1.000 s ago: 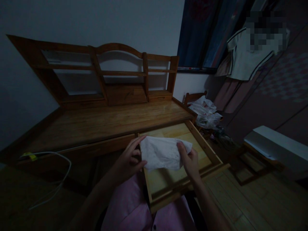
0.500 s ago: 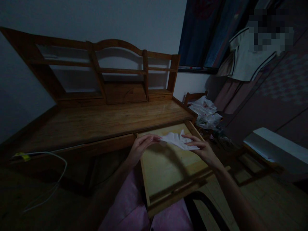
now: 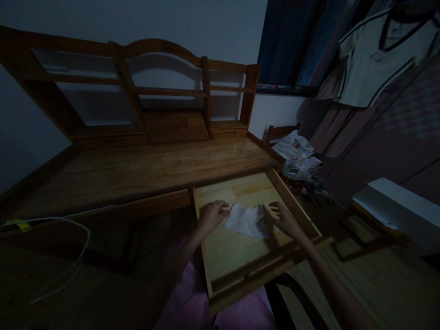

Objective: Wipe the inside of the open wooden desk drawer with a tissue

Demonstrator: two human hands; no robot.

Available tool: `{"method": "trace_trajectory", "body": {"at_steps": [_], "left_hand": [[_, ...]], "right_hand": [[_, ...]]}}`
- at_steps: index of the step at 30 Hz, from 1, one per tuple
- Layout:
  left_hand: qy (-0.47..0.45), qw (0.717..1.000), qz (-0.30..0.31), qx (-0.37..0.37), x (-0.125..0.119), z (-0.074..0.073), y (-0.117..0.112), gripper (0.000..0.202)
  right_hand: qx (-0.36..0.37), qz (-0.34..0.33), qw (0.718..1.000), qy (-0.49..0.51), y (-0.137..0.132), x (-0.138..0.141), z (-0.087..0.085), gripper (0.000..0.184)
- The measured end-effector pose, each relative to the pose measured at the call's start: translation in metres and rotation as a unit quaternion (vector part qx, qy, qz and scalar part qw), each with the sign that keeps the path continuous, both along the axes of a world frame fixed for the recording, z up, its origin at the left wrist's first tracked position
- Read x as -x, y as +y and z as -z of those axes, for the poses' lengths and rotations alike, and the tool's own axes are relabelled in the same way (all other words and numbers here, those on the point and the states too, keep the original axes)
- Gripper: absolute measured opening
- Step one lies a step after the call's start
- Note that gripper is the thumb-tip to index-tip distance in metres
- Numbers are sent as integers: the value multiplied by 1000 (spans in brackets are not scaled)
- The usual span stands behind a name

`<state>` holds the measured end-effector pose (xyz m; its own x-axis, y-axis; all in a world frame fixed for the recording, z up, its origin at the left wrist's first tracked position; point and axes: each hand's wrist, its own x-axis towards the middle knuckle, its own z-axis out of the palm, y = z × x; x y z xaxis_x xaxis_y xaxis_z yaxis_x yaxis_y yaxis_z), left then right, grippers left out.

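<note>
A thin white sheet, a tissue or small cloth point(image 3: 245, 220), lies spread and a little wrinkled on the bottom of the pulled-out wooden drawer point(image 3: 227, 263). Close by its left edge is my left hand point(image 3: 216, 215), fingers curved and parted, seemingly not on the sheet. On the other side, my right hand point(image 3: 283, 219) hovers with bent, spread fingers and a small gap to the sheet. Shadow covers the sheet's right part. Neither hand visibly holds anything.
The drawer juts from a wooden desk point(image 3: 165, 167) with a shelf hutch point(image 3: 175, 126), out over my lap. A white cable point(image 3: 87, 243) hangs at left. Plastic bags point(image 3: 297, 156) sit on a chair at right, near a stool point(image 3: 371, 220) bearing a white object point(image 3: 395, 197).
Before, both hands held the white sheet bunched and stretched above the drawer. Now it lies flatter on the drawer bottom, let go, and the hands have moved apart from it.
</note>
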<state>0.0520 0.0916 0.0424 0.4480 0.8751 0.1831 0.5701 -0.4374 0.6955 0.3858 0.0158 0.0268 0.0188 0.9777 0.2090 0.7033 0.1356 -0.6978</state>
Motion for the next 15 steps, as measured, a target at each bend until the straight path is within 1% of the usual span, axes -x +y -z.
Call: {"method": "trace_trajectory", "body": {"at_steps": [1,3,5,7,11,15], "left_hand": [[4,1000,13,1,-7,-1,9,22],[13,998,61,-6,-23,-4,26,31],[33,993,116,-12,-39,-7,39,37],[61,986,153,-17,-51,-9,47,38],[115,977,178,-20,-60,-10,54,38],[154,973,169,-16,-55,-4,57,32]], "right_hand": [[-13,4,1000,-9,8,3,-2,42],[-21,-28,998,-44,22,11,-4,43],[3,-72,994,-81,35,20,-4,42],[37,-89,990,-105,43,26,-1,40],[89,-68,987,-120,47,19,6,36],[141,-78,981,-108,42,3,10,20]]}}
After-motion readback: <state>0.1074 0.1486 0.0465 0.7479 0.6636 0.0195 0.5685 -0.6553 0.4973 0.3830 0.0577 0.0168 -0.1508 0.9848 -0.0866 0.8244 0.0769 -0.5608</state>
